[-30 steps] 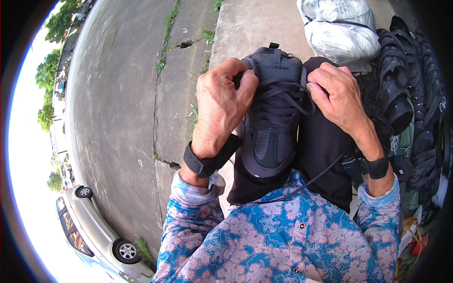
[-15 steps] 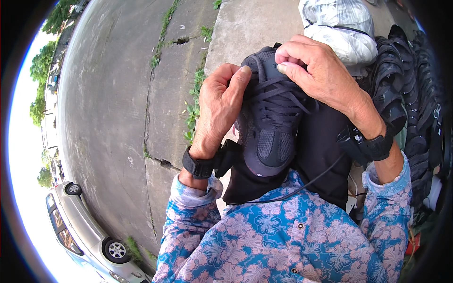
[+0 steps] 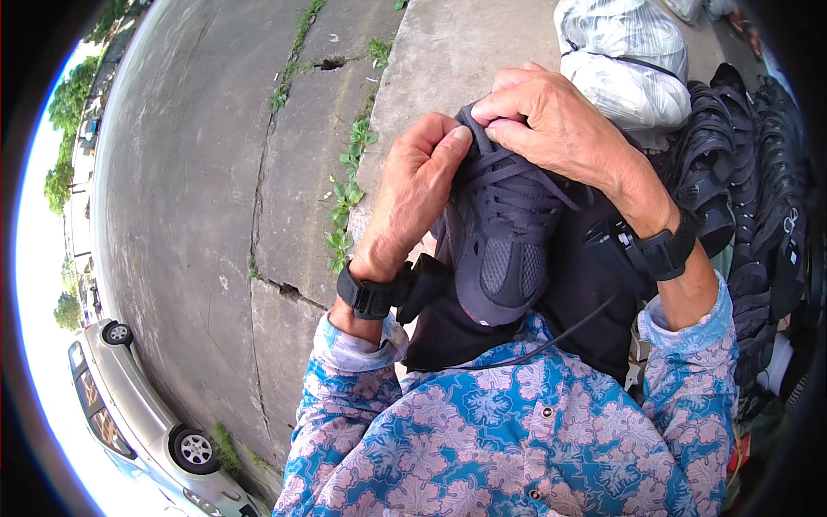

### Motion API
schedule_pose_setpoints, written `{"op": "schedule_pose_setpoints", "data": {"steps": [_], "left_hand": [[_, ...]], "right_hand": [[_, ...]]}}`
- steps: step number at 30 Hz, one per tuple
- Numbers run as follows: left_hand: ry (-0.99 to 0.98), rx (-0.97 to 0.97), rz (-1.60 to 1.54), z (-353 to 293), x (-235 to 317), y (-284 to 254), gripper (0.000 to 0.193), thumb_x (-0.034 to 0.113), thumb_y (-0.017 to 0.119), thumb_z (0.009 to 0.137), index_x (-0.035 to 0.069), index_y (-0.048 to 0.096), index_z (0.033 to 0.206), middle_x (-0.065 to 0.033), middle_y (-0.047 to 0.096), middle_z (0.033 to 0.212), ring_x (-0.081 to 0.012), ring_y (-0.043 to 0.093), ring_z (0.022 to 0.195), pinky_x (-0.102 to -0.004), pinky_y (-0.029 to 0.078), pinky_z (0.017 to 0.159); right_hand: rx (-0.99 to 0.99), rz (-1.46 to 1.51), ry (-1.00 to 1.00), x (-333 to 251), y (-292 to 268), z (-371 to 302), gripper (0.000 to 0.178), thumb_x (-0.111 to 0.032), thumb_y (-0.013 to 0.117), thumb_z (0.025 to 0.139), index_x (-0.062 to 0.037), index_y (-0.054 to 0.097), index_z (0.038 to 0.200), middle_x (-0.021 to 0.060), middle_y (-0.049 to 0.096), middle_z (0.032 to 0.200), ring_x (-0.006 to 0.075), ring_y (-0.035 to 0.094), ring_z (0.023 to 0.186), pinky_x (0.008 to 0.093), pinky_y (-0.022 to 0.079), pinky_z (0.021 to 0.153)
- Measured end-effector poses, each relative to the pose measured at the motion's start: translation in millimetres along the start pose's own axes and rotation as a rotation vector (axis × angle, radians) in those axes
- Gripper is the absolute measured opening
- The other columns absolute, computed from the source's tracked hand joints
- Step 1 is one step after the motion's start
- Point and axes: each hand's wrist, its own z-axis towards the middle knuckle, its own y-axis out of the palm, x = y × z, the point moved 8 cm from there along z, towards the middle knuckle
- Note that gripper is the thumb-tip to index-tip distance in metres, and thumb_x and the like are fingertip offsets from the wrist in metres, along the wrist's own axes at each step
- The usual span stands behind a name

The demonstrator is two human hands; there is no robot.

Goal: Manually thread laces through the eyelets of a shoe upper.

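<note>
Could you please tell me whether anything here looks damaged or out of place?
Yes, the pavement left of the shoe looks damaged: it is cracked, with a dark, jagged gap broken open, and weeds grow along a seam. The visible part of the shoe shows no obvious damage.

A blue long-sleeved shirt [image 3: 465, 431], floral-patterned in pale pink, has round snap buttons [image 3: 547, 413] and paler turned-back cuffs [image 3: 687, 317]. Black wrist straps [image 3: 369, 299] carry small black housings [image 3: 425, 288]. A thin black cable [image 3: 579, 327] crosses the black trousers [image 3: 573, 274].
</note>
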Motion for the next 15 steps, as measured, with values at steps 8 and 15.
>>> {"op": "schedule_pose_setpoints", "data": {"steps": [8,15], "left_hand": [[0.006,-0.049,-0.059,-1.3,1.8,2.4,0.021,0.024,0.055,0.097,0.005,0.060,0.089,0.0083,0.049,0.074,-0.0020,0.040,0.067,-0.0197,0.035,0.057],[0.087,0.013,0.008,-4.0,30.2,0.2,0.018,0.025,0.059,0.095,0.007,0.061,0.091,0.0066,0.049,0.072,-0.0039,0.041,0.065,-0.0204,0.036,0.060]], "right_hand": [[-0.019,0.018,0.005,4.9,10.2,-1.7,0.011,-0.009,0.057,0.079,0.0011,0.060,0.084,0.0109,0.055,0.079,0.0287,0.054,0.085,0.0372,0.045,0.080],[0.030,-0.061,-0.031,-4.1,0.7,-8.4,0.010,-0.009,0.058,0.076,-0.0006,0.059,0.081,0.0097,0.055,0.081,0.0277,0.053,0.087,0.0388,0.044,0.080]]}}
